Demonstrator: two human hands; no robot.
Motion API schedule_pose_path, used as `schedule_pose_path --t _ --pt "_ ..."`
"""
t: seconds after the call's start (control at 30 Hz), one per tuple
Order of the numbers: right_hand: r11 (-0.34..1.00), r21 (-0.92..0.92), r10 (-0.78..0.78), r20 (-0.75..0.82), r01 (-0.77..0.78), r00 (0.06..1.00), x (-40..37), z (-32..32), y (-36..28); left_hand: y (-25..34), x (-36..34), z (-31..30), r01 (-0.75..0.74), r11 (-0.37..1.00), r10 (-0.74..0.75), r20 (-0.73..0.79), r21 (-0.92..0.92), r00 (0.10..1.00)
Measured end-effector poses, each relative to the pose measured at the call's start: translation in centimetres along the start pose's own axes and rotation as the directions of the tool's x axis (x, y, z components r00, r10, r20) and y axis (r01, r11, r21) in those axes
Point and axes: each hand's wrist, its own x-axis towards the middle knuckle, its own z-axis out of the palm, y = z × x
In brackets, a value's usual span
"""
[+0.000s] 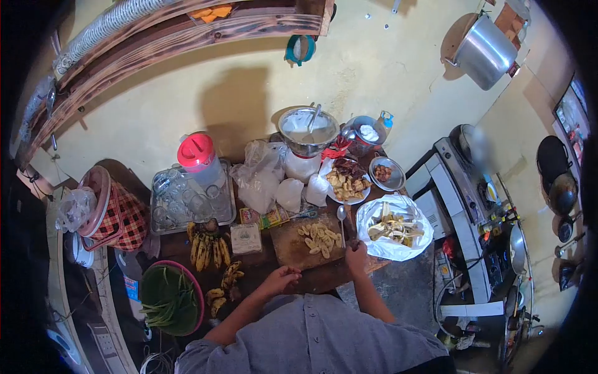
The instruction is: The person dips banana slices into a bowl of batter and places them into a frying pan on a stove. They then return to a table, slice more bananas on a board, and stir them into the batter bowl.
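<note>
Banana slices (319, 239) lie just beyond the left fingers (292, 271).

Moderate light casts shadows (233, 103) on the wall (374, 75) and glints off the pot (484, 55); wide-angle distortion bends the shelf (268, 27), corners black.

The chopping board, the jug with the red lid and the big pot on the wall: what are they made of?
The chopping board looks like wood, brown and dull. The jug seems plastic: glossy red lid, see-through sides, though those could be glass. The big pot looks like metal, silvery with bright streaks.
</note>
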Motion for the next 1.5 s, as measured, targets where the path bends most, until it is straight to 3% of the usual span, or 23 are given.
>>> schedule_pose_path --t 0.03,0.1,0.2,0.37,0.53,0.7,0.83,0.9,1.0,1.07,1.27,1.33,1.4,1.5 --pt "1.000 -0.005 0.004 -0.006 -0.004 1.000 -0.3 -0.3 0.0 -1.0 0.6 -0.2 0.002 1.000 -0.002 0.008 0.001 1.000" --pt "0.988 0.007 -0.156 0.067 0.156 0.985 -1.1 -0.6 -0.4 -2.8 1.9 -0.9 -0.094 0.996 0.094 0.057 -0.009 0.994" --pt "0.995 0.081 -0.071 0.068 0.066 0.995 -2.2 -1.1 -1.4 -2.7 2.2 -0.8 -0.050 0.999 0.050 0.040 0.012 0.998" --pt "1.000 0.002 -0.017 0.116 0.017 0.993 -0.9 -1.0 -1.8 -2.4 2.6 0.0 -0.025 1.000 0.025 0.046 0.012 0.999" --pt "0.993 -0.107 -0.054 0.050 0.059 0.997 1.4 0.7 -1.7 -1.0 0.7 0.3 0.022 0.998 -0.024 0.050 0.052 0.998" --pt "0.992 -0.073 -0.094 0.113 0.102 0.989 2.1 0.5 -3.0 -0.3 -0.4 -1.2 0.039 0.997 -0.044 -0.070 -0.069 0.997" --pt "0.988 -0.111 -0.106 0.024 0.108 0.994 3.1 1.7 -2.4 -0.6 -0.1 -1.9 -0.040 0.992 0.028 -0.095 -0.123 0.995" --pt "0.983 -0.157 -0.093 0.020 0.095 0.995 4.0 2.1 -1.5 -0.4 -0.1 -2.1 -0.056 0.997 0.052 -0.084 -0.044 0.995" --pt "0.978 -0.139 -0.158 -0.015 0.154 0.987 4.6 2.5 -0.5 0.6 -1.1 -1.8 -0.002 0.997 -0.007 -0.126 -0.075 0.992" --pt "0.986 -0.156 -0.069 -0.015 0.066 0.998 4.4 0.9 -2.1 -0.5 -0.2 -2.8 -0.004 0.999 -0.001 -0.129 -0.035 0.992" --pt "0.980 -0.198 -0.037 -0.031 0.031 0.999 4.2 0.0 -1.7 -0.8 -0.1 -2.6 -0.049 0.998 0.044 -0.106 -0.043 0.993" --pt "0.977 -0.212 -0.037 -0.007 0.035 0.999 4.2 0.0 -1.2 -0.2 -0.5 -2.1 -0.071 0.997 0.067 -0.082 -0.036 0.994" --pt "0.973 -0.227 -0.035 0.012 0.037 0.999 4.4 0.1 -0.6 0.5 -1.2 -1.4 0.013 0.996 -0.021 -0.093 -0.094 0.995" --pt "0.954 -0.279 -0.132 -0.059 0.111 0.989 4.6 0.1 -0.5 -0.7 -0.2 -2.1 -0.037 0.999 0.036 -0.076 -0.017 0.996"
